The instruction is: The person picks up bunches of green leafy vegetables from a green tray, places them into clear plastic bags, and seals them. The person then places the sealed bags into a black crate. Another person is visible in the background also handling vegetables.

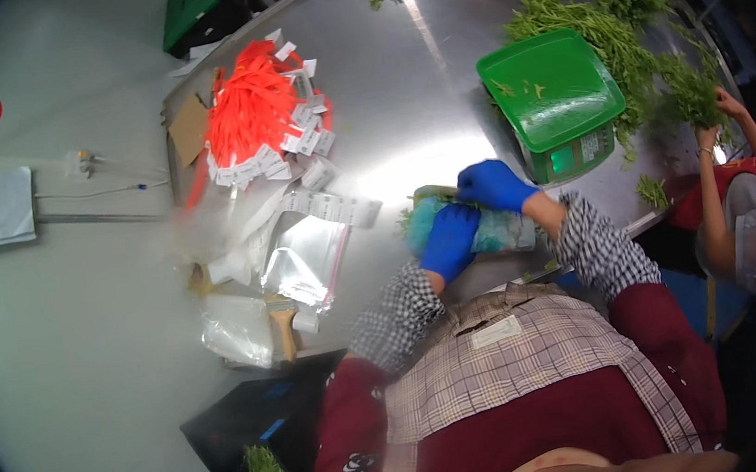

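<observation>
A teal-tinted clear plastic bag [507,230] lies on the steel table in front of me, with leafy greens [406,221] showing at its left end. My left hand [450,242], in a blue glove, grips the middle of the bag from above. Along the bag's far edge, the gloved fingers of my right hand [495,186] are pinched together. Those fingertips are partly hidden, so the exact fold they hold is unclear. Just beyond my right hand stands a weighing scale [572,156] with a lit display, topped by a green plastic tray [554,93] holding a few leaf scraps.
Heaped greens [578,31] lie behind the scale. At right, another person's hands [714,121] handle greens. Orange-red strips with white tags [252,110], clear bags [304,258] and a wooden-handled brush [283,327] occupy the table's left. A black crate [232,427] sits below.
</observation>
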Demonstrator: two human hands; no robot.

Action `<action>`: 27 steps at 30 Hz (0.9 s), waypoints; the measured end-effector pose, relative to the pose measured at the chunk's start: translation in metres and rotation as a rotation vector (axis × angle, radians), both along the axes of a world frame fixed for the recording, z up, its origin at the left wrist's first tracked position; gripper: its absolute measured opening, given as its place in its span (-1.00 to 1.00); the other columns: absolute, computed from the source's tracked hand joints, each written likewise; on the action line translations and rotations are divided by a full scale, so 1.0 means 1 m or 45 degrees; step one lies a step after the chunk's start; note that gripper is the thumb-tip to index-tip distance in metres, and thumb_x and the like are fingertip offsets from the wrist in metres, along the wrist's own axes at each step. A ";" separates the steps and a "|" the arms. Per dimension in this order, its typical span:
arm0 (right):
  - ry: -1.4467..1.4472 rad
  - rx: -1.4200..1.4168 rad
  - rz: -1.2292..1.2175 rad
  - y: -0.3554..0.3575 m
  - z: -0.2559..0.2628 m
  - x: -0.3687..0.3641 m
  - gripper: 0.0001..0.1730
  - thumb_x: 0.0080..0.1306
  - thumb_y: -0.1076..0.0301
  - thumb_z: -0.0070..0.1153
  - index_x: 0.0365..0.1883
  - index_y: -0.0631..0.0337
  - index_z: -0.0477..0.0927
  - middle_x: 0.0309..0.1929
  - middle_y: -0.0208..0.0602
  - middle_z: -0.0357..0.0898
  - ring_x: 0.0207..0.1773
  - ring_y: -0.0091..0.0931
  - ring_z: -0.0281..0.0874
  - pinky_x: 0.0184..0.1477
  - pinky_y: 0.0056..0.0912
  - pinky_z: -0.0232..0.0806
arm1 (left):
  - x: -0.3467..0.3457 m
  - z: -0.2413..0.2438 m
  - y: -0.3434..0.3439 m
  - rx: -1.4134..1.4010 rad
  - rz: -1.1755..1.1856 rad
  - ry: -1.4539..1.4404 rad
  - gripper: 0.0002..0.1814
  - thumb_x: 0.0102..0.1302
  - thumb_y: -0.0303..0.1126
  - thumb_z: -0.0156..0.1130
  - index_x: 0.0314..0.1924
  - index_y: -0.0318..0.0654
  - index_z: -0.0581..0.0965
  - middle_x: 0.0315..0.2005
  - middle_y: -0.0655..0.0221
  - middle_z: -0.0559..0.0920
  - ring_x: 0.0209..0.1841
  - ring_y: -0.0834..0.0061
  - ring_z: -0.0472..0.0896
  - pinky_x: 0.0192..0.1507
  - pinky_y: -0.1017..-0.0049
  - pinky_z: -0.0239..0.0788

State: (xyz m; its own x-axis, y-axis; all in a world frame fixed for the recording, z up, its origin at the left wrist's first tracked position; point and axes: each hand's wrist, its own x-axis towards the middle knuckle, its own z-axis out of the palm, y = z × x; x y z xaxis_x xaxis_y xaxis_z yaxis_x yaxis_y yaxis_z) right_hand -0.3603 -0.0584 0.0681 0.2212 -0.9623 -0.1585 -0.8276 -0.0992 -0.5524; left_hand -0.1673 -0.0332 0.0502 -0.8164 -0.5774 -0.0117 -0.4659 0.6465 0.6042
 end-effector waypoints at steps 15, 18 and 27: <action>0.082 -0.285 -0.176 0.073 -0.024 0.027 -0.87 0.25 0.33 0.13 -0.33 0.15 0.66 -0.37 -0.16 0.64 -0.29 -0.24 0.64 -0.21 -0.12 0.47 | -0.009 0.016 -0.002 -0.324 0.069 -0.044 0.11 -0.05 0.03 0.54 0.46 -0.30 0.28 0.25 0.07 0.48 0.42 0.00 0.31 0.54 0.05 -0.07; 0.028 -0.295 0.002 0.080 -0.005 0.017 -0.82 0.26 0.29 0.17 -0.23 0.14 0.70 -0.31 -0.18 0.69 -0.27 -0.21 0.67 -0.16 -0.14 0.50 | 0.001 0.004 0.009 -0.275 0.158 -0.100 -0.01 0.03 0.10 0.46 0.40 -0.26 0.36 0.15 0.13 0.57 0.30 0.09 0.45 0.52 0.06 -0.03; 0.173 0.259 0.303 0.045 0.000 0.006 0.57 -0.24 -0.34 0.57 0.61 0.16 -0.02 0.52 0.19 0.18 0.48 0.12 0.21 0.46 0.08 0.16 | 0.007 -0.021 0.016 -0.237 0.110 0.093 -0.27 -0.09 -0.06 0.54 0.07 -0.29 0.57 -0.02 0.16 0.60 0.15 0.10 0.50 0.46 0.05 0.08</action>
